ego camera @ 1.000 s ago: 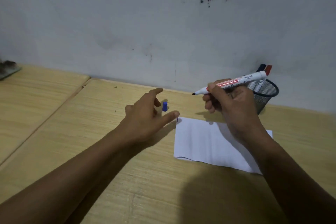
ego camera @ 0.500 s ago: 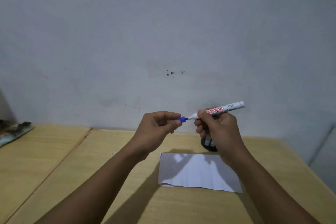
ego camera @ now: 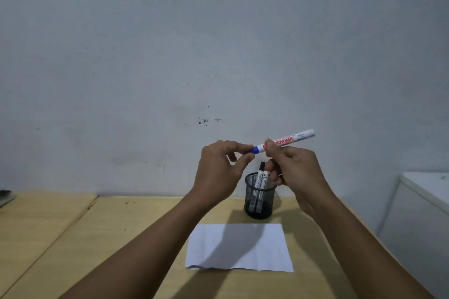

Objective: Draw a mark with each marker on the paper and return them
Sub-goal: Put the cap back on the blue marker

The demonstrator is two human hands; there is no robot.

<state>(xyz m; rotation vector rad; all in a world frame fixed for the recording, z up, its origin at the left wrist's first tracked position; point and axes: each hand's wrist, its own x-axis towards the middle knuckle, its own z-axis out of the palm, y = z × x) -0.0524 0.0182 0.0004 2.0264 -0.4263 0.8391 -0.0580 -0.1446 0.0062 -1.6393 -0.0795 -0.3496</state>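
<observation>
1. On the near part of the table (ego camera: 121,238), only a white paper (ego camera: 239,247), flat and partly in the shadow of the arms. No mark to make out on it from here.
2. Just past the paper, a black mesh cup (ego camera: 260,201), upright, with two other markers (ego camera: 261,177) standing inside.
3. Up above the cup and well off the table, both hands close together. Pinches the blue cap (ego camera: 255,149) with the thumb and a finger of the left hand (ego camera: 218,172). Grips the body of the white marker (ego camera: 286,140) with the right hand (ego camera: 294,167), back end pointing up and to the right.
4. Big change here: a second ago, that blue cap all alone on the table by the left hand, and the marker tip bare. Half a second ago, cap just meeting tip. Now, cap over the tip end. Cannot tell if pushed on all the way.
5. Most likely means no more drawing with this marker, only closing it up.
6. Next, probably one firm push on the cap, then down into the mesh cup beside the other two. Needs a little care not to knock the cup over.
7. Far behind it all, a plain grey wall (ego camera: 218,43) with a few dark specks, and a white box (ego camera: 425,201) off to the right.
</observation>
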